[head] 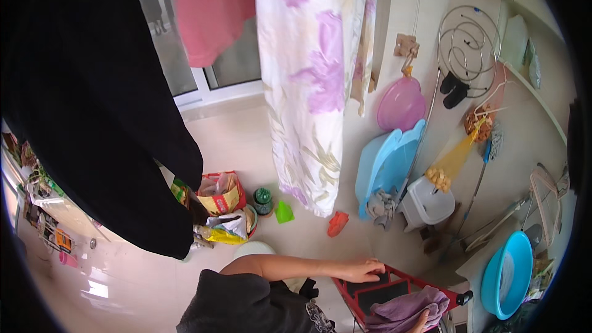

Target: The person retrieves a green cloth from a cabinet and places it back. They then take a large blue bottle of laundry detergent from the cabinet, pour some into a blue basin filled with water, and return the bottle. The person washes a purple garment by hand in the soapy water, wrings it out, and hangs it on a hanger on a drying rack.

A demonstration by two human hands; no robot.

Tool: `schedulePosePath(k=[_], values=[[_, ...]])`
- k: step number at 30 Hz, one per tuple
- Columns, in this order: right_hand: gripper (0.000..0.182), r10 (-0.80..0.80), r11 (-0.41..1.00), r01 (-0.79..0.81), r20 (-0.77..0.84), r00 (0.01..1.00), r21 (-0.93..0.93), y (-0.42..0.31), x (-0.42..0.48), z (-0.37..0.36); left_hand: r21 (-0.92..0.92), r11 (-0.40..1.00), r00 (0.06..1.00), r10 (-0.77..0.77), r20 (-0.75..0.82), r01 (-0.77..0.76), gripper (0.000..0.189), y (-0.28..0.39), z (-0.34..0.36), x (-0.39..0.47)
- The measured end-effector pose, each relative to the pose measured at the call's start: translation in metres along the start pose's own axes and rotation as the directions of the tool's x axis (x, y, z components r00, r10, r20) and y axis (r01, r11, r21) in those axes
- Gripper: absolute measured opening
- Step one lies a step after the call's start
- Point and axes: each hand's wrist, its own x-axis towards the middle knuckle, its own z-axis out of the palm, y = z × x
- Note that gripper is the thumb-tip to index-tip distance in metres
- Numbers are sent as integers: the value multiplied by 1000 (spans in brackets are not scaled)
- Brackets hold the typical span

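Observation:
At the lower right stands a red-framed folding stepladder [407,279] with dark treads. My left hand [366,271] rests at its upper rail, fingers curled over the red edge. A crumpled purple cloth [407,307] lies over the lower part of the ladder. My right hand [422,321] is at the bottom edge of the view, partly hidden by the cloth that it holds; the thumb shows against the fabric. My left forearm stretches across from a dark short sleeve.
Black trousers [92,101], a pink garment [212,14] and a floral fabric [310,78] hang overhead. A turquoise basin [506,275] is right of the ladder. Beyond stand a blue baby bath [370,171] and a grey-white plastic stool [428,203]. Bags and a green scoop-like object [284,212] are on the floor.

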Motion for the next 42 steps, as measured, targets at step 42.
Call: schedulePosePath(k=[42], values=[[14,-935,-290,650,63,-349,-703,-617,68,473,659,751,571,564,-596,-53,65,305,-326,-113]])
